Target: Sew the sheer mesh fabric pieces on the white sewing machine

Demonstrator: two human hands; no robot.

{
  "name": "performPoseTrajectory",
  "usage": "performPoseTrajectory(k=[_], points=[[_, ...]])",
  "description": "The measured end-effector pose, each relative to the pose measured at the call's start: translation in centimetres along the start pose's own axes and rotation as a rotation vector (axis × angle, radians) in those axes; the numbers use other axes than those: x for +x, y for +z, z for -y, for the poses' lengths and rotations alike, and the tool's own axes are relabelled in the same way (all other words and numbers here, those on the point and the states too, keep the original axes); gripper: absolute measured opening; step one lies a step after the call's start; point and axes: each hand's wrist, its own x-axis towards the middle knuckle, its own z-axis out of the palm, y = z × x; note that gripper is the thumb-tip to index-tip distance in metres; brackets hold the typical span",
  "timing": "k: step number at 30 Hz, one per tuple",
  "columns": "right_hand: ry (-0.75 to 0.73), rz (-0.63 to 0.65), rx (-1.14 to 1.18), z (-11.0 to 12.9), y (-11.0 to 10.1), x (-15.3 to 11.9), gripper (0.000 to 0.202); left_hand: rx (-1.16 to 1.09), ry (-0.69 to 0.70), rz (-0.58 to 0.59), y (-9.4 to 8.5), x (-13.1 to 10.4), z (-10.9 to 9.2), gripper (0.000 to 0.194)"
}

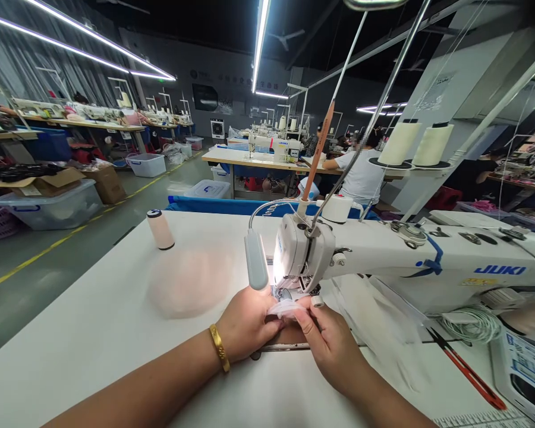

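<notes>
Far left — bins [49, 208] and boxes on the floor beside a yellow line. On the white counter [93, 333], a small spool [160, 229] stands upright, well apart from the hands.

Left hand [245, 324], gold bangle [220, 348] at the wrist, lies on the counter with fingers curled, pinching the left end of a small pale cloth [285, 307]. The cloth sits just in front of the needle area, under the machine's lit head; its long axis runs left–right between the two hands, and it looks bunched and sheer. Finer detail is washed out by the lamp [255, 260].

Right hand [330, 342] pinches the cloth's right end, thumb and forefinger closed on it, fingertips pointing up toward the presser foot.

Machine [419, 261] — white, arm running off to the right. Two thread cones [417, 142] stand behind it. Further right on the counter, red-handled scissors [468, 368], blades pointing up-left. Another person in a white shirt [363, 172] sits at the next counter behind.
</notes>
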Motion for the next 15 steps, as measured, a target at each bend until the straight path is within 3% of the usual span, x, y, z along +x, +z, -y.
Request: performPoseTrajectory(k=[7, 12, 15], points=[[0.054, -0.048, 0.040, -0.15, 0.25, 0.03, 0.035, 0.010, -0.005, -0.041, 0.82, -0.01, 0.11, 0.015], [0.119, -0.026, 0.109, -0.40, 0.23, 0.20, 0.034, -0.024, 0.012, -0.031, 0.27, 0.05, -0.20, 0.013], [0.081, -0.017, 0.053, -0.42, 0.05, 0.19, 0.034, -0.037, 0.035, -0.013, -0.03, 0.00, -0.20, 0.015]])
